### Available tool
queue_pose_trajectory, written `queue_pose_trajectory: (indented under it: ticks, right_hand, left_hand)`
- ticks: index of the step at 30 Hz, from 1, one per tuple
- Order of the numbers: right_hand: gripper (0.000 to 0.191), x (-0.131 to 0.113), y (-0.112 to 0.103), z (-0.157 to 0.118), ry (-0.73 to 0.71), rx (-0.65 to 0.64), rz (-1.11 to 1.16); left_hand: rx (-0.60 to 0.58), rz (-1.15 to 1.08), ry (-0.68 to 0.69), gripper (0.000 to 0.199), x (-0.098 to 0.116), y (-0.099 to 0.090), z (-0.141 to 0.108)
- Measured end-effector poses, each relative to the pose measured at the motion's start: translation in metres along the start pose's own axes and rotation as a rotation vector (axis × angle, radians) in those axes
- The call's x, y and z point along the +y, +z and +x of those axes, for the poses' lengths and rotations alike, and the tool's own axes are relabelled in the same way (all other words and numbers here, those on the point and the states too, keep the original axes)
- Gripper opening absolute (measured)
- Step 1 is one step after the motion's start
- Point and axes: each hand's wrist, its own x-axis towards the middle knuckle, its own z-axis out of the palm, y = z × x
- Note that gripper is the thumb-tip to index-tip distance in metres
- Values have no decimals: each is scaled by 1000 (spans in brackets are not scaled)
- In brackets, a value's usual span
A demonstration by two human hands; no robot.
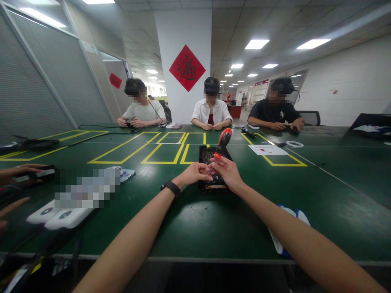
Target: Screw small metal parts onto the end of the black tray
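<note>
A screwdriver (pixel 224 140) with a red and black handle stands tilted in front of me, handle up and shaft down. My right hand (pixel 227 173) has its fingers closed around the shaft just below the handle. Close against it, my left hand (pixel 195 173) pinches near the lower end of the shaft; anything small between those fingertips is hidden. Both hands are over a black tray (pixel 201 189) on the green table. Dark contents and a light brownish strip show inside the tray, partly covered by my hands.
Left of me lie white devices (pixel 65 215), partly blurred out, near another person's hand (pixel 18 171). A blue and white object (pixel 295 215) is partly behind my right forearm. Beyond are a paper sheet (pixel 267 150), a white ring (pixel 295 144) and three people seated across the table.
</note>
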Motion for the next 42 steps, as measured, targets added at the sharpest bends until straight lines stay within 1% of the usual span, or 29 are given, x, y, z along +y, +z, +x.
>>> queue_pose_trajectory:
  ticks: [7, 10, 12, 14, 18, 22, 27, 30, 34, 39, 42]
  right_hand:
    - [35, -3, 2, 0, -10, -39, -34]
    - [37, -2, 1, 0, 0, -55, -42]
    - [36, -1, 1, 0, 3, -41, -37]
    - [35, 0, 1, 0, -2, -14, -24]
    - [35, 1, 2, 0, -3, 12, 7]
    - [39, -1, 3, -1, 20, -30, 27]
    - [36, -1, 4, -1, 33, -66, 50]
    - [33, -1, 3, -1, 22, -84, 42]
    - [30, 0, 2, -1, 3, -70, 39]
    - [34, 2, -1, 2, 32, -77, 52]
    - [33, 4, -3, 2, 33, -67, 45]
  left_hand:
    - [-79, 87, 24, 23, 5, -4, -2]
    - [-153, 89, 9, 25, 8, -7, -4]
    - [-184, 69, -10, 28, 9, -7, -4]
    - [-174, 35, -18, 30, 9, -7, -4]
    - [-89, -28, -11, 28, 4, -4, -3]
    - [-94, -15, -37, 29, 1, -3, -2]
    - [-79, 68, -16, 31, 3, -1, -3]
    - [-101, 52, -14, 32, 3, 0, -4]
    - [-119, -6, -27, 30, 2, -3, -3]
    - [-241, -28, 8, 28, 6, -8, -4]
    - [-260, -9, 20, 29, 9, -9, -5]
